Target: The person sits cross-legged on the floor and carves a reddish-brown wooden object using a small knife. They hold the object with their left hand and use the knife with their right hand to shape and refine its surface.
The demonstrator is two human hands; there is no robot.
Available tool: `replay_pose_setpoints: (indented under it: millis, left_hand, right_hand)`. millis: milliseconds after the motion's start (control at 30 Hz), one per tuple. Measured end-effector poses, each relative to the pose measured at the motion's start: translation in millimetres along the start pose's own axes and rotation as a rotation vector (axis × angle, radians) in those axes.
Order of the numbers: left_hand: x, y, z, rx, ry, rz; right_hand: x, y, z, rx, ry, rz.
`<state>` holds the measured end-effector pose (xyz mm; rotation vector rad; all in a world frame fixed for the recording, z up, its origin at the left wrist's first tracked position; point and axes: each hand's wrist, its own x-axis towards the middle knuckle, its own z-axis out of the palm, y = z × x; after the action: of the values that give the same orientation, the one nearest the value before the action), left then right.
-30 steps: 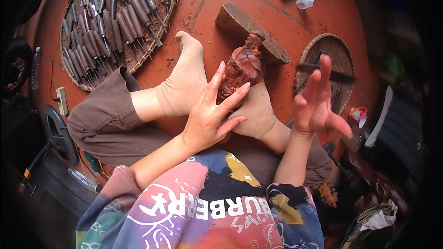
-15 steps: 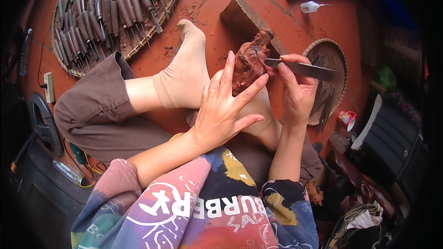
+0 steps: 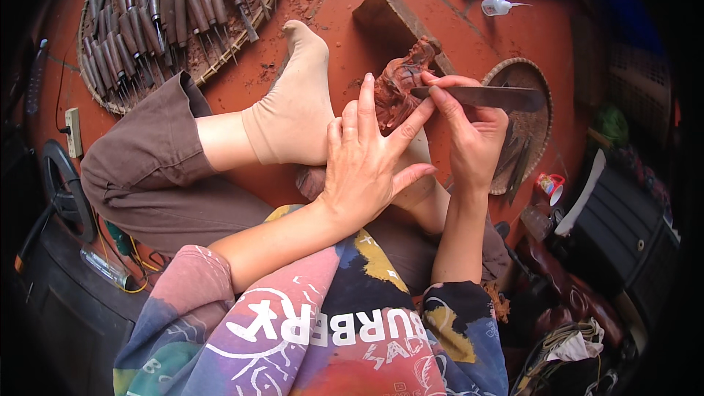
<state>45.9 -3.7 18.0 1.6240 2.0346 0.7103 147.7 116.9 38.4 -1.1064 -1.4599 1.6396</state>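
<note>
Since one second ago, has taken up dark, flat, tapered metal blade (image 3: 502, 97) from round, shallow woven basket (image 3: 524, 73) at right of frame. Pinches it between thumb and fingers of right hand (image 3: 475, 128), pointing tip left over reddish-brown carved wooden figure (image 3: 396, 92), upper centre; cannot tell contact. With left hand (image 3: 359, 154), spreads thumb, index and middle fingers around figure's lower end.

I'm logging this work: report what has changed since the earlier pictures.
The right hand, open and empty at first, has moved toward the reddish-brown carved figure and taken hold of the flat dark blade seen earlier over the small round basket; the blade's narrow end is now at the figure. The left hand stays spread against the figure. The large chisel basket and white nozzle bottle lie as before.
</note>
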Motion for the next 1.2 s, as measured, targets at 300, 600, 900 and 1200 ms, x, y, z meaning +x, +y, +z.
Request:
replay_pose_setpoints:
  millis: [300,600,900,1200]
  left_hand:
    - [4,-1,-8,-0.098,0.009,-0.002]
    - [0,-2,-16,-0.073,-0.021,0.017]
    - [-3,-2,-24,-0.037,0.008,0.064]
    - [2,-2,-23,-0.046,-0.026,0.064]
  right_hand:
    - [4,-4,-2,0.075,-0.013,0.102]
    - [0,-1,-2,0.122,-0.026,0.056]
    - [1,-5,0,0.078,-0.020,0.105]
    - [1,-4,2,0.102,0.022,0.146]
